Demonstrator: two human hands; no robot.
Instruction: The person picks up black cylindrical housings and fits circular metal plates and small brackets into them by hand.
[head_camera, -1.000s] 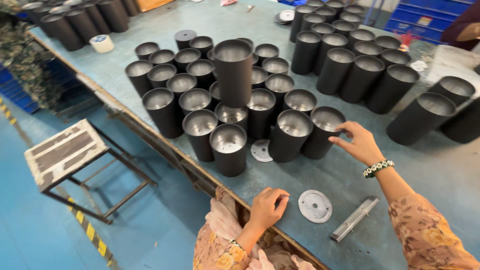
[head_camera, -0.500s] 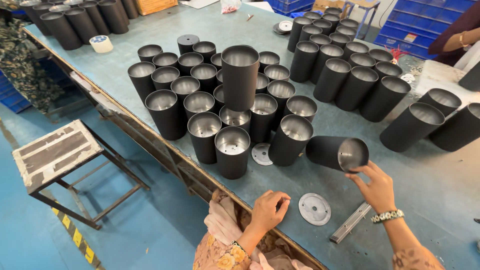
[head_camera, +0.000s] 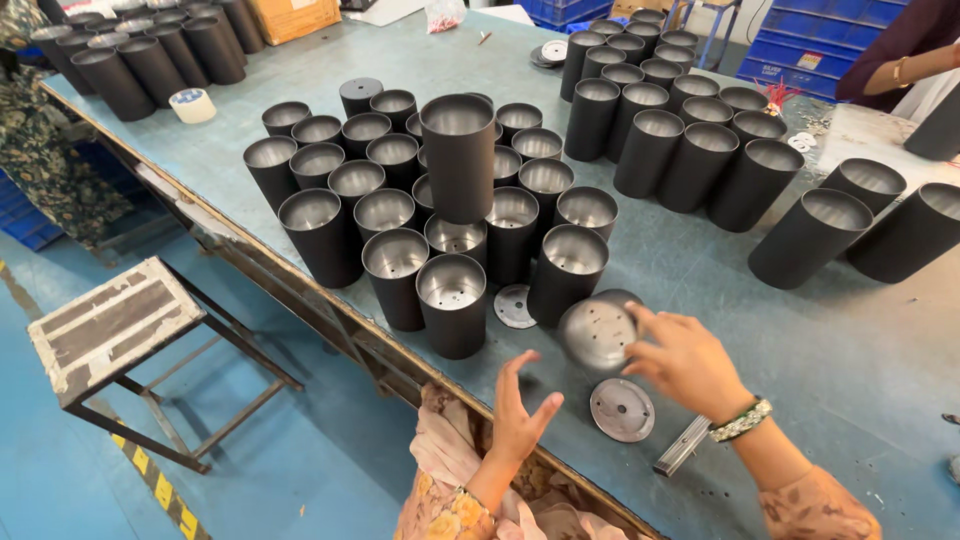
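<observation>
One black can (head_camera: 598, 330) tilts in the right hand (head_camera: 688, 362).

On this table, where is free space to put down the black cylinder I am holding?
Bare table top lies right of the right hand, below the black cylinders. Crowded: the cluster left of the held cylinder, and the metal disc under it.

Matte black cylinders (head_camera: 452, 303) with silvery insides, grey-green table (head_camera: 400, 60), floral, perhaps orange-pink sleeves (head_camera: 440, 510), blue floor (head_camera: 300, 470).
</observation>
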